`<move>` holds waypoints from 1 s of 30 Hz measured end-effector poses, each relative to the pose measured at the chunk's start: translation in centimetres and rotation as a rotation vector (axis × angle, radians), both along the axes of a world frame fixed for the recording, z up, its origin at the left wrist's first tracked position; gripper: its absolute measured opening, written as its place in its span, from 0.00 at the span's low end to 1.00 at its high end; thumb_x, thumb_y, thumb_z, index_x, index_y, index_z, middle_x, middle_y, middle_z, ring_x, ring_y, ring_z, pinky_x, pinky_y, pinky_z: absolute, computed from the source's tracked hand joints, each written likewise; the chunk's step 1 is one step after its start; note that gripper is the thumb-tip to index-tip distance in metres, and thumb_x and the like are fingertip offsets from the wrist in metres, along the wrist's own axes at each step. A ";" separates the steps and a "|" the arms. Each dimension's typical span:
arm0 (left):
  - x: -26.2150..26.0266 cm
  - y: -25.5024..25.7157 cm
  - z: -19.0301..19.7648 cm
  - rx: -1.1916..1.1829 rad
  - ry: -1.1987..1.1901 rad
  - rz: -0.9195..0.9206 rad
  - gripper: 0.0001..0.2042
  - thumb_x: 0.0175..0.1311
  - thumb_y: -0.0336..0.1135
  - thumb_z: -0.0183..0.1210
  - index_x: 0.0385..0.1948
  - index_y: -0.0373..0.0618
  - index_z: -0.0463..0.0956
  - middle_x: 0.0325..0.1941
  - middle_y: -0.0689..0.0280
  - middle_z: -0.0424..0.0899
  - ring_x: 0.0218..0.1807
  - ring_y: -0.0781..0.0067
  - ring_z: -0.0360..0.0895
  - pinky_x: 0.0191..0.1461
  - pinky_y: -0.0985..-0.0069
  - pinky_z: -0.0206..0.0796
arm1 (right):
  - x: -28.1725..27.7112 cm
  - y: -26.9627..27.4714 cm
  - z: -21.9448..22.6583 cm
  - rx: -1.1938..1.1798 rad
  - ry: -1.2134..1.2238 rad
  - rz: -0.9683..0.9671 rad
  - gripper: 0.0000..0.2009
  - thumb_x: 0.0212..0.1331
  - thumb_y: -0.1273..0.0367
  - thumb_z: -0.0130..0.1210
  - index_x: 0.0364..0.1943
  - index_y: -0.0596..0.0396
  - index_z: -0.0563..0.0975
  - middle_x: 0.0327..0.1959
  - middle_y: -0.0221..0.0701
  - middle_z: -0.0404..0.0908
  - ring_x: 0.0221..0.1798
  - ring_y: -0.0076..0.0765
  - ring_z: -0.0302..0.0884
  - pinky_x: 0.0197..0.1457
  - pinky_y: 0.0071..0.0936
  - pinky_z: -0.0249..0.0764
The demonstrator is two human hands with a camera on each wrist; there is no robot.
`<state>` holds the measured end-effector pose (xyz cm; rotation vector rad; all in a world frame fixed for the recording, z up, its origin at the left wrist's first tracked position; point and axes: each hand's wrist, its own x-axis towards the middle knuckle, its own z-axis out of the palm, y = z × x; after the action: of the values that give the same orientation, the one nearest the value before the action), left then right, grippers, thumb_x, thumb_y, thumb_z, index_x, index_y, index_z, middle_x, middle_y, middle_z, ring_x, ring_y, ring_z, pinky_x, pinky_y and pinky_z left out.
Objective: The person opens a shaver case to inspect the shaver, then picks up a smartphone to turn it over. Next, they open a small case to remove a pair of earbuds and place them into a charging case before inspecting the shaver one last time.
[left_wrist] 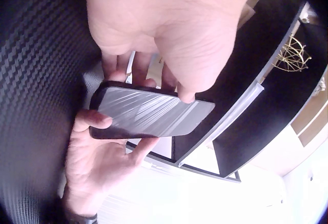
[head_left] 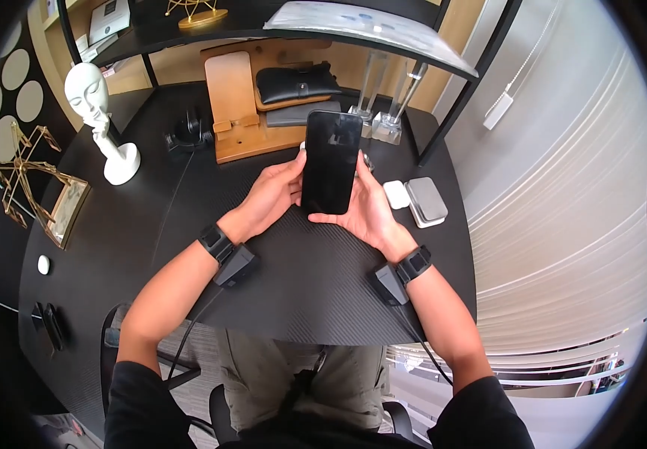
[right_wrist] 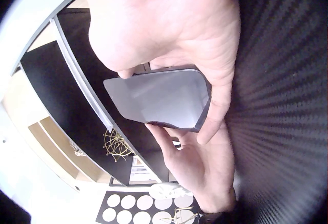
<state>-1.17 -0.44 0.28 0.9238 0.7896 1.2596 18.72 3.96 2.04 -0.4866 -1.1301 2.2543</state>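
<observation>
The phone [head_left: 331,168] is at the centre of the head view, its dark screen turned toward the person and its long side running up the frame. Both hands grasp it: the left hand [head_left: 269,194] has its thumb at the phone's left edge and its other fingers reaching behind, while the right hand [head_left: 372,213] has its thumb along the right edge and one finger stretched under the bottom edge. In the left wrist view, pale streaks reflect on the screen.

Below the hands spreads the black counter [head_left: 286,299]. Just right of the right hand lie a white case [head_left: 396,194] and, touching or nearly touching it, a grey box [head_left: 426,200]. Behind the phone, at upper centre, are a wooden stand [head_left: 232,90] and a black pouch [head_left: 297,82]. A white sculpture [head_left: 120,165] stands at upper left, and blinds [head_left: 555,224] hang at right.
</observation>
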 end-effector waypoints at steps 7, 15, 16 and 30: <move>0.0 -0.4 0.0 0.020 0.016 -0.012 0.22 0.79 0.54 0.46 0.52 0.46 0.79 0.45 0.71 0.82 0.44 0.81 0.76 0.48 0.77 0.67 | 0.2 0.3 -0.6 0.032 -0.003 0.060 0.40 0.71 0.34 0.32 0.73 0.50 0.63 0.65 0.37 0.75 0.62 0.43 0.78 0.59 0.54 0.80; 0.3 -0.7 0.4 0.011 0.019 0.002 0.23 0.79 0.55 0.46 0.52 0.46 0.79 0.45 0.71 0.82 0.43 0.82 0.75 0.47 0.79 0.66 | 0.0 0.3 -0.8 0.006 -0.023 0.020 0.41 0.70 0.33 0.32 0.72 0.51 0.63 0.65 0.38 0.74 0.64 0.42 0.77 0.59 0.55 0.80; 0.1 -0.5 0.4 0.016 0.025 0.001 0.23 0.79 0.55 0.46 0.52 0.46 0.79 0.45 0.71 0.82 0.43 0.82 0.75 0.47 0.79 0.66 | 0.0 0.4 -0.7 0.010 -0.017 0.019 0.41 0.70 0.33 0.32 0.72 0.51 0.63 0.65 0.38 0.74 0.64 0.42 0.77 0.59 0.55 0.80; 0.0 -0.5 -0.1 0.003 0.037 0.017 0.22 0.79 0.55 0.47 0.50 0.47 0.80 0.44 0.71 0.82 0.44 0.82 0.76 0.49 0.78 0.67 | -0.1 0.3 -0.9 -0.001 0.006 0.041 0.40 0.70 0.33 0.34 0.72 0.49 0.64 0.63 0.36 0.76 0.60 0.43 0.80 0.59 0.52 0.81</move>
<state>-1.15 -0.96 0.22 0.9471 0.8261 1.2621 18.64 4.24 1.18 -0.4604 -1.1453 2.2905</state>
